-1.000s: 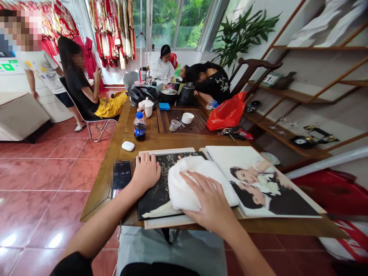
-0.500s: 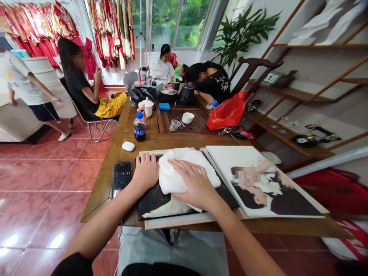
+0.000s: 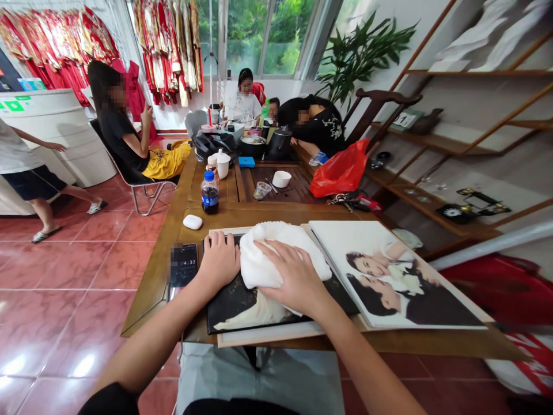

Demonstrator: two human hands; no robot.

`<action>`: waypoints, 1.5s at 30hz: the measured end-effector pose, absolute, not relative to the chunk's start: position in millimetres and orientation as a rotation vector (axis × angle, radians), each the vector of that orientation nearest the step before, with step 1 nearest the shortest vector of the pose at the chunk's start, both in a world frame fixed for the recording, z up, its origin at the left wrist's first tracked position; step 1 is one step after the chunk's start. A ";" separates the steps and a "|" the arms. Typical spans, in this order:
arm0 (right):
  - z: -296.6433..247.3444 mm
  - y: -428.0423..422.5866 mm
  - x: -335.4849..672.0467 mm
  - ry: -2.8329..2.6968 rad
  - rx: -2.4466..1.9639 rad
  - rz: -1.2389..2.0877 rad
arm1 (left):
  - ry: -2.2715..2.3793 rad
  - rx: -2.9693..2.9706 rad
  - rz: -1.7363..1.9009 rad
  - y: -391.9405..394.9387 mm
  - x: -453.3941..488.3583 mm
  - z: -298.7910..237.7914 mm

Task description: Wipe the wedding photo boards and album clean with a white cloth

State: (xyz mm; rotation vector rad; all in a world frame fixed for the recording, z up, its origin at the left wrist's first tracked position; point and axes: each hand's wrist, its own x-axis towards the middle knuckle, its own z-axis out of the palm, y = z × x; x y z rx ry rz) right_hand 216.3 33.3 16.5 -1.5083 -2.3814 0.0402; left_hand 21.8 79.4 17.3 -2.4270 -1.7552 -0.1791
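Observation:
A large photo album (image 3: 389,276) lies open on the near end of the wooden table (image 3: 168,230). My right hand (image 3: 294,276) presses a white cloth (image 3: 276,248) flat onto the album's dark left page (image 3: 235,302), fingers spread over the cloth. My left hand (image 3: 219,259) rests on the left page's upper left corner, fingers curled down on it, and touches the cloth's left edge. The right page shows a portrait of two people.
A black phone (image 3: 183,262) lies at the album's left, a white earbud case (image 3: 192,221) and a cola bottle (image 3: 209,192) behind it. Farther back stand a tea tray, kettle, cups and a red plastic bag (image 3: 341,170). Several people sit or walk nearby. Wooden shelves run along the right.
My right hand has slid the cloth from the middle of the left page up and left, close to my left hand. The left hand has stayed put. A person at the left has walked farther left.

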 end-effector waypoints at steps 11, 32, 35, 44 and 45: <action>6.2 -14.6 228.8 -2.405 -1.389 -0.023 | -1.756 -2.432 -0.242 78.5 22.3 16.6; 24.1 -33.9 180.0 -2.744 -1.055 0.630 | -1.778 -2.388 -0.092 85.3 23.3 15.2; 22.4 -35.3 184.1 -2.725 -1.068 0.588 | -1.766 -2.382 -0.092 84.5 22.1 14.7; 6.9 -47.2 240.8 -2.547 -1.155 0.064 | -1.687 -2.424 -0.208 82.2 19.4 13.5; 5.8 -48.5 248.9 -2.527 -1.168 0.010 | -1.690 -2.428 -0.215 82.1 19.5 13.8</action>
